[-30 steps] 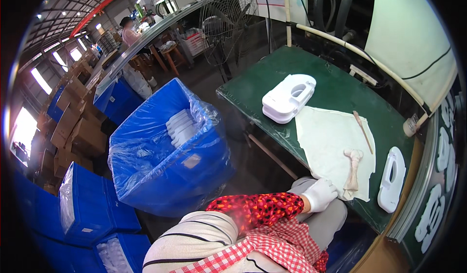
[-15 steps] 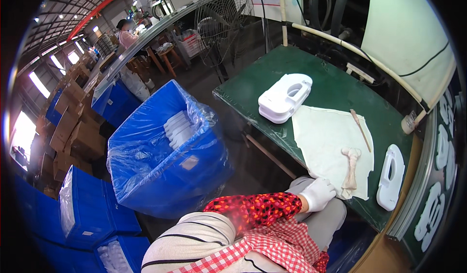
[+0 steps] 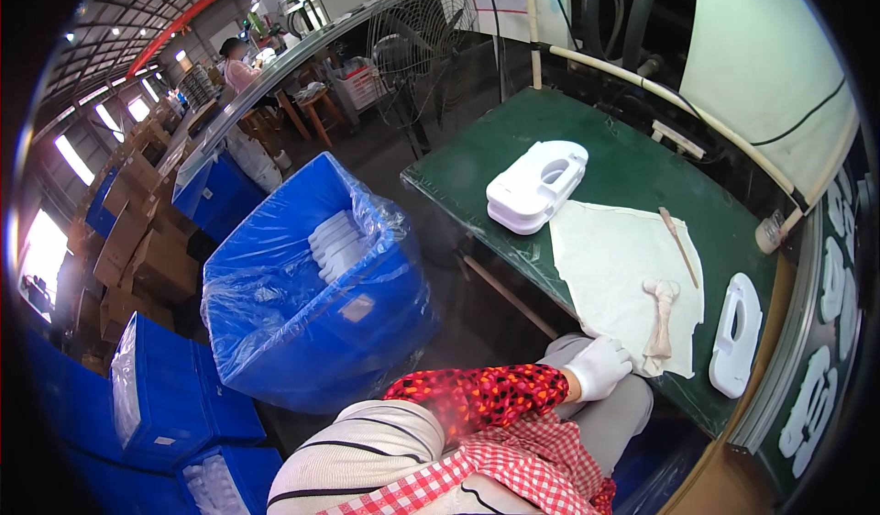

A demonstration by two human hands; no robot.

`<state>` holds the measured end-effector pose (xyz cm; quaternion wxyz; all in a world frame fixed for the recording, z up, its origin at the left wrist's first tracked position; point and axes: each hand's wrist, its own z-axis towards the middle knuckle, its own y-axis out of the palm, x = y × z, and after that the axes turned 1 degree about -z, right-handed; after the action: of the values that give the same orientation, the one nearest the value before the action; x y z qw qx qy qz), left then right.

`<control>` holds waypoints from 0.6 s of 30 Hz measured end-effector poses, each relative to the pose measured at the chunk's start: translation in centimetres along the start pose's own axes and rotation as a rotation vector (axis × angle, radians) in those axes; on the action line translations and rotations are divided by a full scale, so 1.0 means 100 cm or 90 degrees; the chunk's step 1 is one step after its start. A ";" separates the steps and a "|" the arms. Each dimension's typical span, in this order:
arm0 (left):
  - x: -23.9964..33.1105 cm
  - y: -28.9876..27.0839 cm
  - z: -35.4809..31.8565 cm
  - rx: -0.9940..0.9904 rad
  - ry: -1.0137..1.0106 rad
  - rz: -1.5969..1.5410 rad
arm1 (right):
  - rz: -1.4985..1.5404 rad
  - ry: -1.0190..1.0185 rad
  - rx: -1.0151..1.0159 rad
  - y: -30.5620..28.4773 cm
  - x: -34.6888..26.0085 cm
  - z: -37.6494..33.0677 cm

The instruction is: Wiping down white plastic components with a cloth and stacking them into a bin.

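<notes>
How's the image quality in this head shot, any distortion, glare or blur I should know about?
Head view: strong fisheye bending, with a black rim around the circle; the green table edge curves. Windows at far left blow out to white glare. The centre is fairly sharp: the white cloth and blue bin read clearly. The gloved hand is slightly soft, and the lower edge blurs over the checked fabric.

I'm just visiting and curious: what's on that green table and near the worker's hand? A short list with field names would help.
Table: green table, a cream cloth spread on it
Hand in view: one gloved hand, resting at the cloth's near edge, holding nothing; which hand it is cannot be told
Near the hand: twisted rag on the cloth
On table: stacked white plastic parts, single white part, thin stick
Beside table: blue bin lined with plastic, white parts inside
</notes>
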<state>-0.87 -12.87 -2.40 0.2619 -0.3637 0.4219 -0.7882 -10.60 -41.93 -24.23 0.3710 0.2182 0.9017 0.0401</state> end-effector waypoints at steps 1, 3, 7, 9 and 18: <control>0.000 -0.001 0.000 0.005 -0.001 0.000 | 0.002 -0.001 0.001 -0.001 0.000 0.000; 0.001 -0.002 -0.001 0.004 -0.001 0.001 | 0.004 -0.004 0.001 -0.002 -0.002 -0.001; 0.001 0.000 0.002 -0.008 0.001 0.005 | 0.016 0.003 -0.004 0.004 -0.002 -0.005; 0.000 0.001 0.001 -0.005 0.002 0.001 | 0.019 0.002 -0.008 0.006 0.000 -0.006; 0.001 -0.001 0.001 -0.016 0.000 0.005 | 0.041 -0.004 -0.024 0.014 0.000 0.002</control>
<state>-0.82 -12.93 -2.26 0.2605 -0.3651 0.4334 -0.7817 -9.97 -40.71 -24.08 0.3766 0.2399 0.8922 0.0683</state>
